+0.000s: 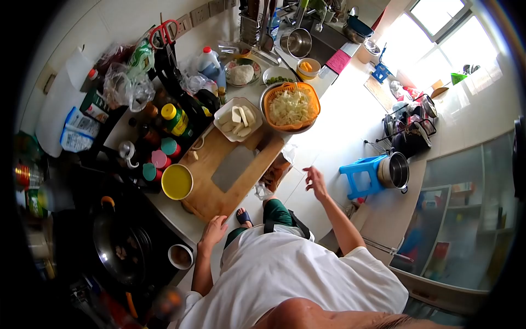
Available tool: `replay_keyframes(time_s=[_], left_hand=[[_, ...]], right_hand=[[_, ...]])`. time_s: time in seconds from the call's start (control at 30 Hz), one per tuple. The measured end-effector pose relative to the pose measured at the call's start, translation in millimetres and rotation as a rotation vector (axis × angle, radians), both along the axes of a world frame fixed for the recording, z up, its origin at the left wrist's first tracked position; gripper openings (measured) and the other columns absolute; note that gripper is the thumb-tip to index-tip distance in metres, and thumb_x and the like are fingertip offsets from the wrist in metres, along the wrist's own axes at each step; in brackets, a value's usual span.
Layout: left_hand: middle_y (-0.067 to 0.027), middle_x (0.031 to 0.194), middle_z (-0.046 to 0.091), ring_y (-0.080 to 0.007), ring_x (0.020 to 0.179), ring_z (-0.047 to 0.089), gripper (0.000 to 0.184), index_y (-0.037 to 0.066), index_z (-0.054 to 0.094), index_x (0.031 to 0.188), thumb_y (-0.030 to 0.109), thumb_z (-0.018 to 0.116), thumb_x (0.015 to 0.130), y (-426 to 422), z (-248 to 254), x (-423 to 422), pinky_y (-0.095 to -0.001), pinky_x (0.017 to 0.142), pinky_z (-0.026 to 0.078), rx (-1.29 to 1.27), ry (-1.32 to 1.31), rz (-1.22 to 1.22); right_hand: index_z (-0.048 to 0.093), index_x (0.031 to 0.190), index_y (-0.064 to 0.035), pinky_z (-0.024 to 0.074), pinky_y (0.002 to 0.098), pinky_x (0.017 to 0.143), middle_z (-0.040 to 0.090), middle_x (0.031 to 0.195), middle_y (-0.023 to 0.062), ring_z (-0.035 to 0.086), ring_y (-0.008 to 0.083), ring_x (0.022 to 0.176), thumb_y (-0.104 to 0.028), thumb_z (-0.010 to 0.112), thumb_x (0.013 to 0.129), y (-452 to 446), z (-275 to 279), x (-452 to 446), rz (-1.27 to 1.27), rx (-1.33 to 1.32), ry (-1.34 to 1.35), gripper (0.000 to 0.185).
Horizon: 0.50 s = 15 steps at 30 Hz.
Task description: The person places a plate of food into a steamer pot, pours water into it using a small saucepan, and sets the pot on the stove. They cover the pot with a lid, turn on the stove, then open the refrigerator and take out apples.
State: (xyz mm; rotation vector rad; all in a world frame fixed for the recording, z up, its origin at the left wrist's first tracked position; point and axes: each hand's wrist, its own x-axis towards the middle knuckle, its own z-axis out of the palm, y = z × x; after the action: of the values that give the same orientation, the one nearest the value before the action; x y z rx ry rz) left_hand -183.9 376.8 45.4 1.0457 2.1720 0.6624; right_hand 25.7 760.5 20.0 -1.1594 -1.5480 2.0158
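My left hand (214, 230) rests at the near edge of the wooden cutting board (211, 189), fingers apart and holding nothing. Out over the floor, to the right of the counter, my right hand (316, 183) hangs in the air with fingers spread and empty. A cleaver blade (233, 167) lies flat on the board, with a small pale piece (193, 156) near the board's left edge. Beyond the board are a white dish of pale slices (238, 122) and an orange basket (315, 109) of chopped cabbage (289, 107). A yellow bowl (177, 182) sits at the board's left.
At the lower left, a black wok (118, 241) is on the stove beside a small cup (181, 256). Bottles and lidded jars (170, 147) crowd the counter's left. A blue stool (359, 170) and a steel pot (392, 171) stand at the right.
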Motion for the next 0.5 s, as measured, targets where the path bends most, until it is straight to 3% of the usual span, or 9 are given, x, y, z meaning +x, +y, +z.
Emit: replay_keyframes(time_s=[0.1, 0.17, 0.27, 0.3, 0.37, 0.43, 0.5], left_hand=[[-0.0185, 0.109, 0.06, -0.0356, 0.101, 0.056, 0.032, 0.0, 0.057, 0.111, 0.013, 0.062, 0.082, 20.7, 4.2, -15.4, -0.0388, 0.086, 0.046, -0.004, -0.023, 0.076], [-0.0189, 0.111, 0.059, -0.0365, 0.103, 0.055, 0.032, 0.0, 0.056, 0.112, 0.014, 0.061, 0.083, 35.3, 6.3, -22.7, -0.0392, 0.088, 0.045, -0.053, -0.05, 0.126], [-0.0194, 0.115, 0.056, -0.0359, 0.106, 0.054, 0.034, 0.001, 0.054, 0.114, 0.014, 0.06, 0.083, 75.7, 3.3, -22.2, -0.0388, 0.09, 0.044, -0.12, -0.102, 0.226], [-0.0195, 0.116, 0.056, -0.0356, 0.108, 0.053, 0.035, 0.001, 0.054, 0.115, 0.015, 0.06, 0.084, 79.3, -6.0, -28.7, -0.0385, 0.09, 0.043, -0.146, -0.098, 0.304], [-0.0185, 0.12, 0.053, -0.0345, 0.111, 0.052, 0.038, 0.002, 0.051, 0.119, 0.015, 0.06, 0.084, 119.9, -18.7, -14.7, -0.0376, 0.092, 0.042, -0.086, -0.165, 0.326], [-0.0159, 0.118, 0.057, -0.0309, 0.109, 0.055, 0.039, 0.005, 0.049, 0.123, 0.019, 0.058, 0.088, 158.4, -19.6, -11.9, -0.0375, 0.09, 0.044, -0.068, -0.229, 0.316], [-0.0161, 0.119, 0.056, -0.0308, 0.11, 0.055, 0.039, 0.005, 0.049, 0.124, 0.019, 0.058, 0.088, 185.6, -13.6, -3.9, -0.0373, 0.092, 0.043, -0.084, -0.263, 0.325]], right_hand=[[0.057, 0.098, 0.0004, 0.0276, 0.0191, 0.033, 0.04, 0.068, -0.0019, 0.039, 0.0058, 0.049, -0.054, 0.034, 0.095, 66.9, 27.6, -29.9, -0.124, 0.035, 0.017, 0.059], [0.057, 0.1, 0.0009, 0.0209, 0.0192, 0.034, 0.038, 0.062, -0.0024, 0.033, 0.0046, 0.044, -0.057, 0.033, 0.094, 112.8, 50.1, -56.6, -0.116, 0.068, 0.072, 0.063], [0.058, 0.102, 0.0003, 0.02, 0.0194, 0.033, 0.038, 0.059, -0.0027, 0.03, 0.0035, 0.042, -0.053, 0.032, 0.096, 192.9, 64.5, -88.9, -0.109, 0.311, -0.003, 0.06], [0.061, 0.098, 0.0006, 0.037, 0.0237, 0.047, 0.05, 0.064, 0.0012, 0.042, 0.0072, 0.052, -0.042, 0.041, 0.096, 216.1, 46.8, -123.0, -0.123, 0.393, -0.03, 0.048], [0.061, 0.098, -0.0015, 0.0419, 0.0263, 0.057, 0.058, 0.074, 0.0033, 0.047, 0.01, 0.061, -0.025, 0.052, 0.092, 264.9, 53.6, -137.4, -0.091, 0.744, -0.115, 0.026], [0.061, 0.097, -0.0031, 0.0446, 0.0277, 0.06, 0.061, 0.081, 0.0051, 0.051, 0.0125, 0.067, -0.01, 0.057, 0.087, 289.4, 54.9, -171.8, -0.061, 0.921, -0.055, 0.012], [0.059, 0.099, -0.0043, 0.0471, 0.0285, 0.066, 0.061, 0.087, 0.0087, 0.056, 0.0164, 0.073, -0.006, 0.055, 0.086, 301.3, 58.2, -205.5, 0.067, 0.696, 0.004, 0.013]])
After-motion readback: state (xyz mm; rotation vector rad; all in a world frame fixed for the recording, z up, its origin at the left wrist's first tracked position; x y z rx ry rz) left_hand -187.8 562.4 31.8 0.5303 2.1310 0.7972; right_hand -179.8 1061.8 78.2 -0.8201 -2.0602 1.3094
